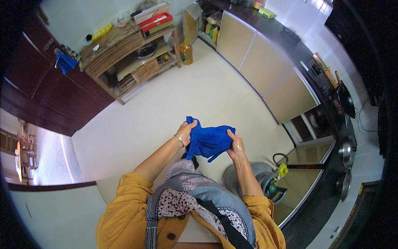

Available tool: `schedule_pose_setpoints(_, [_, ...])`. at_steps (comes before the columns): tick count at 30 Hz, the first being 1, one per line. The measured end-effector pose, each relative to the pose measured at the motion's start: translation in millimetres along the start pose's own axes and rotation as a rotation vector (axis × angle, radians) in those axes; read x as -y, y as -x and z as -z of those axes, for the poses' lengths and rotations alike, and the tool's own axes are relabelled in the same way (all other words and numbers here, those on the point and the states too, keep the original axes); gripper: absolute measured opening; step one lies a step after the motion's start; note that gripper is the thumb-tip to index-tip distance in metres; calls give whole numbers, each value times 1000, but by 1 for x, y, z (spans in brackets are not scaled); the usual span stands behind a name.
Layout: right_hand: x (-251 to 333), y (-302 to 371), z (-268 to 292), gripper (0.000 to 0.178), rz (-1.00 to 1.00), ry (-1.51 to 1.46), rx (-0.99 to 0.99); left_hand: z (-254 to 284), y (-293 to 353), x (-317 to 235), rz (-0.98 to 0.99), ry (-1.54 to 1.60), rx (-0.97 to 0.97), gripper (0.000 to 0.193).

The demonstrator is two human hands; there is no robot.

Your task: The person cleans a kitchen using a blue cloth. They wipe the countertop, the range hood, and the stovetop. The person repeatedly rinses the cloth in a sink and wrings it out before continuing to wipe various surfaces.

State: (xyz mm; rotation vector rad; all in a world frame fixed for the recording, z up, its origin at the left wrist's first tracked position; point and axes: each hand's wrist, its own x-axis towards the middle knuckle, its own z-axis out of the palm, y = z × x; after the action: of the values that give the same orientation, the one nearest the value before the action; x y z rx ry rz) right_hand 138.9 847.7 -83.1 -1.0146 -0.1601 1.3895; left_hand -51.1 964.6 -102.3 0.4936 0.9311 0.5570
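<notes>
A blue cloth [210,140] is stretched between my two hands in front of my apron, above the pale floor. Its left end is gripped by my left hand [185,132], with a bracelet at the wrist. At the other end, my right hand [236,145] has its thumb on top of the cloth and the fingers closed below. Wet shine shows on my right hand and forearm. One corner of the cloth sticks up past my left fingers, and loose edges hang down.
Near my right arm stands a grey gas cylinder [265,182] with a yellow-green regulator [282,170]. A dark counter [286,39] with beige cabinets [265,62] runs along the right. Ahead left are a wooden shelf unit [112,52], an oil jug [186,53] and a dark red door [45,83].
</notes>
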Motion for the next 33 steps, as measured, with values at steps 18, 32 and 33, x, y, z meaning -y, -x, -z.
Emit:
schedule_pose_setpoints(18, [160, -213, 22, 28, 696, 1037, -520, -93, -267, -165, -608, -826, -21, 21])
schedule_pose_setpoints(32, [363, -384, 115, 24, 780, 692, -702, -325, -423, -248, -1046, -1089, 496, 12])
schedule_pose_setpoints(33, [382, -395, 119, 23, 804, 678, -727, -339, -439, -250, -1065, -1072, 544, 12])
